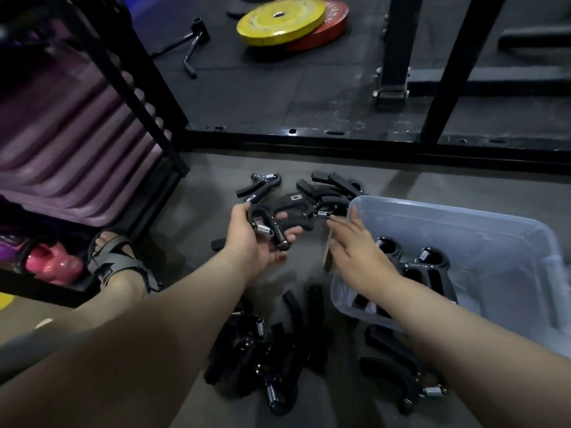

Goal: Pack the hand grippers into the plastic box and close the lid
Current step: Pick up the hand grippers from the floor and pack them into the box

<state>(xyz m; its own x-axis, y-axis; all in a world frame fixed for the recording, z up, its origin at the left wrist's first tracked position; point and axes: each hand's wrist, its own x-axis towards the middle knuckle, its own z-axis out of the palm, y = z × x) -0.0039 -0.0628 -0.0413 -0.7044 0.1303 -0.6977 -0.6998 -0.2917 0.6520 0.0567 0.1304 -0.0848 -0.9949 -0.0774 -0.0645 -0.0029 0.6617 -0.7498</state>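
Note:
My left hand (253, 239) holds a black hand gripper (272, 225) with a silver spring, palm up, over the grey floor. My right hand (355, 245) is flat with fingers apart and holds nothing, stretched past the near-left corner of the clear plastic box (482, 220). Its fingertips almost reach a pile of black hand grippers (324, 193) on the floor beyond. Inside the box lie a few hand grippers (429, 264). More hand grippers (262, 359) lie heaped between my forearms, and others (401, 375) sit by the box's near side. No lid is visible.
A black rack frame (309, 137) crosses the floor ahead, with yellow and red weight plates (287, 21) and a curl bar (191, 41) beyond. A shelf with purple step platforms (61, 143) stands left. My sandalled foot (120, 261) rests beside it, near a pink kettlebell (52, 264).

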